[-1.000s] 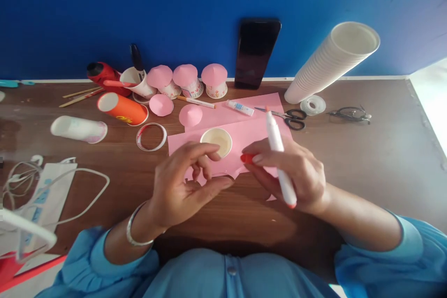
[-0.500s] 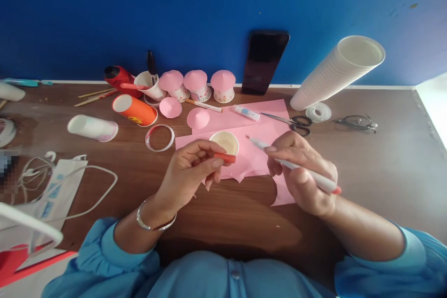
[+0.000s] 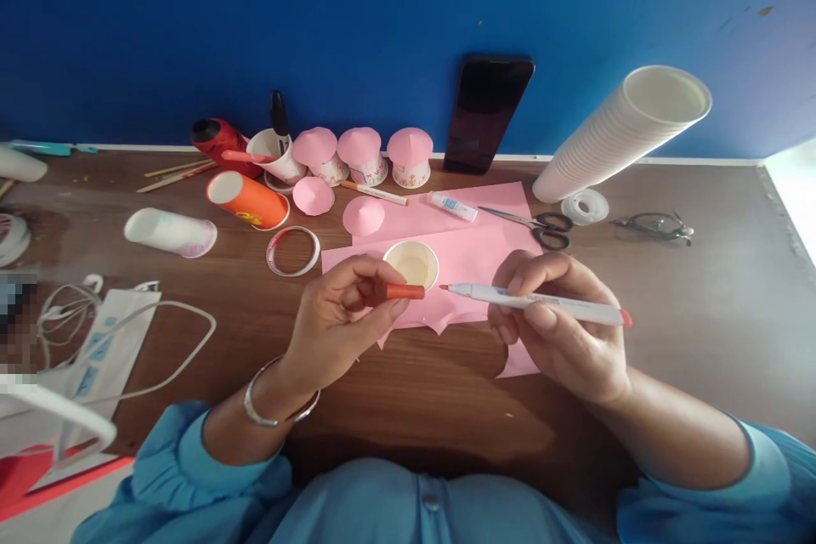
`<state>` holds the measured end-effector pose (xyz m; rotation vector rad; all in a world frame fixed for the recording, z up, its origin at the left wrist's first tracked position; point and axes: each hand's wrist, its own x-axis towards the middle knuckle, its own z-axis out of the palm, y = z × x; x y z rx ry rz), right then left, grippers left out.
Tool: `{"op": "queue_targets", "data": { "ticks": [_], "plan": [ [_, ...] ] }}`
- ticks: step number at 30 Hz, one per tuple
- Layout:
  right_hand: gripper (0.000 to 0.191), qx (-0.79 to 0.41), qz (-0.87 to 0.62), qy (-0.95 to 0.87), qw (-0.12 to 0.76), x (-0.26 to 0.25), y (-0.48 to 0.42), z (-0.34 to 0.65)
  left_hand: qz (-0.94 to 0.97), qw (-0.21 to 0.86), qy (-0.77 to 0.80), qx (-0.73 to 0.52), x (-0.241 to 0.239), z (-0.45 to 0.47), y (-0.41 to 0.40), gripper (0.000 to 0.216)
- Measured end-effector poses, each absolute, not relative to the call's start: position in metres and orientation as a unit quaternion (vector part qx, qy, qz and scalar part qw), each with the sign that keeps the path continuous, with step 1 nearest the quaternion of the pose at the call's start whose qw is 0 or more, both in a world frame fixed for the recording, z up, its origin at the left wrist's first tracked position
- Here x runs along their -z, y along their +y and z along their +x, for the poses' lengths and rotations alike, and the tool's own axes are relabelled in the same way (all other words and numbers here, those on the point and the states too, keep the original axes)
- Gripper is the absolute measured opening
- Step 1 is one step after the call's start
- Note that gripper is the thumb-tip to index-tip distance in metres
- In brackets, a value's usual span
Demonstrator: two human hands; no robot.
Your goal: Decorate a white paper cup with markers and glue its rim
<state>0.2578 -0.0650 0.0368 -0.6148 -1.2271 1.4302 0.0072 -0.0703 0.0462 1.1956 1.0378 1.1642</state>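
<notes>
Between thumb and fingers, my left hand (image 3: 341,319) pinches a small red marker cap (image 3: 406,292), its end turned to the right. My right hand (image 3: 567,323) grips a white felt-tip marker (image 3: 535,299) with a red end plug. The marker's bare red tip points left at the cap, a small gap apart from it. Just behind the cap stands a white paper cup (image 3: 414,262), its open mouth facing up and its lower side partly hidden by my left hand. Cut pink paper (image 3: 465,251) lies under the cup and behind both hands.
Behind are paper cups with pink cone tops (image 3: 410,149), a loose pink cone (image 3: 363,216), a glue tube (image 3: 452,206) and scissors (image 3: 541,225). A phone (image 3: 490,115) leans on the blue wall. Tall stacked cups (image 3: 621,136) stand right; an orange cup (image 3: 247,200) lies left.
My right hand has turned the marker nearly level, bringing its tip closer to the cap. In my left hand the cap has shifted slightly left and levelled out.
</notes>
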Motion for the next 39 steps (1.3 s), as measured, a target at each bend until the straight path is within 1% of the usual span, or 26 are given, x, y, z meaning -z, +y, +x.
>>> {"op": "queue_targets", "data": {
  "ticks": [5,8,11,15,17,20,23,26,29,30,32,39],
  "plan": [
    [0.011,-0.588,-0.271,-0.517,0.560,-0.039,-0.061,0.257,0.493,0.513,0.409,-0.572,-0.047,-0.002,-0.069,0.015],
    [0.012,-0.583,-0.285,-0.514,0.561,-0.039,-0.060,0.257,0.481,0.509,0.423,-0.575,-0.049,-0.007,-0.071,0.011],
    [0.013,-0.589,-0.289,-0.518,0.549,-0.037,-0.061,0.259,0.549,0.456,0.439,-0.546,-0.049,-0.007,-0.074,0.013],
    [0.012,-0.600,-0.284,-0.526,0.531,-0.034,-0.063,0.261,0.704,0.289,0.435,-0.482,-0.048,-0.004,-0.075,0.016],
    [0.011,-0.607,-0.283,-0.528,0.522,-0.033,-0.064,0.261,0.754,0.235,0.429,-0.439,-0.049,-0.003,-0.074,0.015],
    [0.011,-0.598,-0.280,-0.546,0.516,-0.035,-0.064,0.260,0.784,0.217,0.419,-0.402,-0.051,-0.002,-0.072,0.014],
    [0.012,-0.560,-0.277,-0.600,0.500,-0.042,-0.063,0.258,0.812,0.191,0.408,-0.371,-0.051,-0.001,-0.073,0.011],
    [0.011,-0.520,-0.274,-0.655,0.475,-0.050,-0.064,0.258,0.864,0.096,0.384,-0.311,-0.047,-0.001,-0.075,0.011],
    [0.002,-0.482,-0.268,-0.699,0.456,-0.055,-0.066,0.257,0.892,0.003,0.369,-0.261,-0.044,-0.002,-0.078,0.016],
    [0.006,-0.468,-0.269,-0.710,0.451,-0.055,-0.066,0.257,0.896,-0.015,0.366,-0.252,-0.043,-0.002,-0.078,0.016],
    [0.009,-0.447,-0.273,-0.728,0.442,-0.055,-0.068,0.255,0.901,-0.039,0.361,-0.237,-0.043,-0.003,-0.079,0.017],
    [0.007,-0.424,-0.275,-0.752,0.423,-0.050,-0.070,0.252,0.916,-0.097,0.340,-0.189,-0.052,0.002,-0.081,0.020]
  ]
}}
